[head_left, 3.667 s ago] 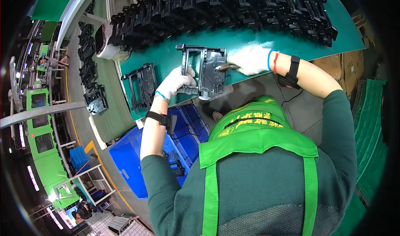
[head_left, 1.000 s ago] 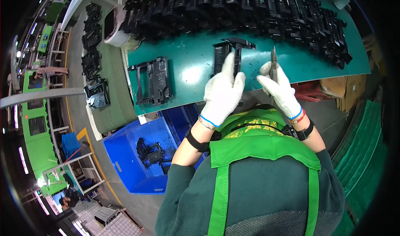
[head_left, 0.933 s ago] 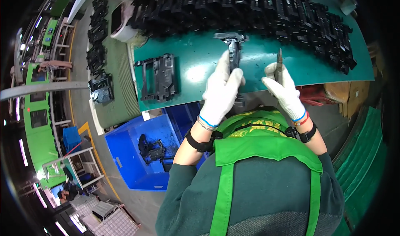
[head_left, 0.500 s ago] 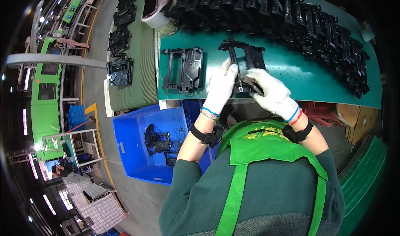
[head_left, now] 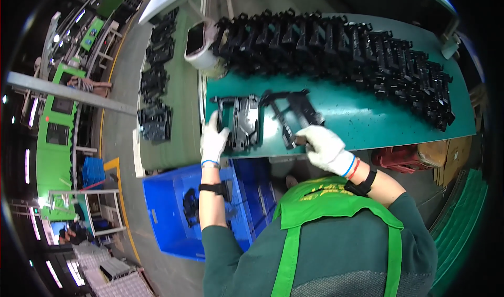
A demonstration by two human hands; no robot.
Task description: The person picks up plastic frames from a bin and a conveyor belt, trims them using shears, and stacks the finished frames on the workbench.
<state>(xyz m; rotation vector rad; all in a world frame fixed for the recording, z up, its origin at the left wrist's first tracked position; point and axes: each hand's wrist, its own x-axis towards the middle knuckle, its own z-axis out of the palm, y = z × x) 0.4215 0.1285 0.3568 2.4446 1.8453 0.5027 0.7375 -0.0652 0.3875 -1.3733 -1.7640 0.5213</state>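
Two black plastic frames lie on the green tabletop in front of me. My left hand, in a white glove, is at the near left edge of the left frame. Its thumb and forefinger are apart on either side of the frame's side rail; a firm grip does not show. The right frame sits tilted beside it. My right hand, also gloved, is closed at its near end around small dark nippers, mostly hidden by the fingers.
A long row of black frames curves along the table's far side. Left stands a belt carrying more frames. A white holder is at the table corner. A blue bin with black parts sits below; red crate right.
My left hand has left the right frame and moved left to the other one. My right hand stays by the right frame, which now leans more to the left. The view has shifted.
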